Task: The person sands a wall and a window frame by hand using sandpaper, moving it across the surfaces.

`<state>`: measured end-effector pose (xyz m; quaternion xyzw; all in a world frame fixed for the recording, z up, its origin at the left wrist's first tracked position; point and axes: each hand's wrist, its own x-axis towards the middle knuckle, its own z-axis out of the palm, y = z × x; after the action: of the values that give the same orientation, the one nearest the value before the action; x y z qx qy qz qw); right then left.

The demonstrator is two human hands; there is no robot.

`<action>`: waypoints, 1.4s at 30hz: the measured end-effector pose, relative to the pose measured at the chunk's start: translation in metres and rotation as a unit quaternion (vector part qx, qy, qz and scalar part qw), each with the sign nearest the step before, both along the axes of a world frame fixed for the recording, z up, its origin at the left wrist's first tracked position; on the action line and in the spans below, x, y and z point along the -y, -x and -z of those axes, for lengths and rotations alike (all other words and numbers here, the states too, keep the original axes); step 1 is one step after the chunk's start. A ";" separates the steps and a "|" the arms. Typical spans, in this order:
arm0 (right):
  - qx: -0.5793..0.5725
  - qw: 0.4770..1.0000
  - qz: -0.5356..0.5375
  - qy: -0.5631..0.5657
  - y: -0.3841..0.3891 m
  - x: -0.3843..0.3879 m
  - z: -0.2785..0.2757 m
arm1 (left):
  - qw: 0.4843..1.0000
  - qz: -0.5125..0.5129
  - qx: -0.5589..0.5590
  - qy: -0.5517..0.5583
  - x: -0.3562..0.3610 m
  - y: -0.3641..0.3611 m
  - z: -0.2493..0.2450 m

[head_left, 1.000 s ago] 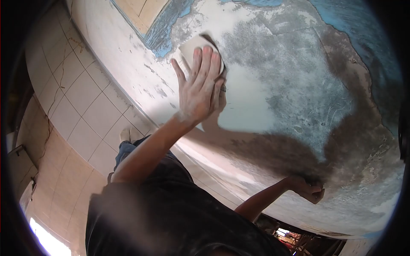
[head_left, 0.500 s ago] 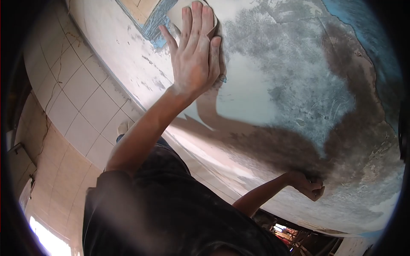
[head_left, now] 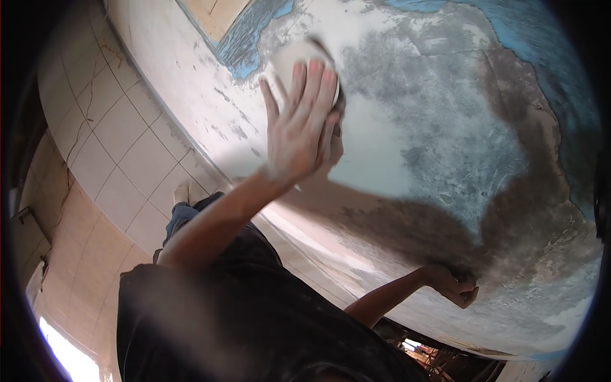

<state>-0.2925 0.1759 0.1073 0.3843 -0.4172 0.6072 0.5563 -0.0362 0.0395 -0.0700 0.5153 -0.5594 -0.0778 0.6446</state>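
Currently you are pressing your left hand (head_left: 302,124), fingers spread flat, onto a pale pad (head_left: 289,60) against the wall (head_left: 445,127). Beside it, a white patch (head_left: 369,153) is looking finished, while the grey and blue paint (head_left: 254,38) beyond seems left. Your right hand (head_left: 455,286) is bracing low on the wall, curled closed.

The left hand (head_left: 299,130) is lying flat on a pad (head_left: 286,60), pressing it to the wall (head_left: 433,127); the right hand (head_left: 455,286) is resting against the wall lower right, well apart; the floor (head_left: 121,146) is lying to the left
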 end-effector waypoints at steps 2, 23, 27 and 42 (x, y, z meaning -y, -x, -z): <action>0.006 1.000 -0.005 0.005 -0.003 0.002 0.000 | 0.999 0.015 0.040 -0.020 -0.004 -0.003 0.008; 0.030 1.000 0.001 0.005 -0.006 0.001 0.000 | 0.990 0.011 0.094 0.105 0.043 -0.050 0.000; 0.019 1.000 0.016 0.015 -0.012 0.004 0.000 | 0.988 0.009 0.111 0.110 0.043 -0.051 -0.012; -0.007 1.000 -0.021 0.005 -0.007 0.004 -0.001 | 0.961 0.013 0.199 0.192 0.065 -0.075 -0.037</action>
<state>-0.2851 0.1723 0.1079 0.3944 -0.4023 0.6182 0.5481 0.0392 -0.0259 -0.0327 0.3797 -0.6872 0.1271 0.6061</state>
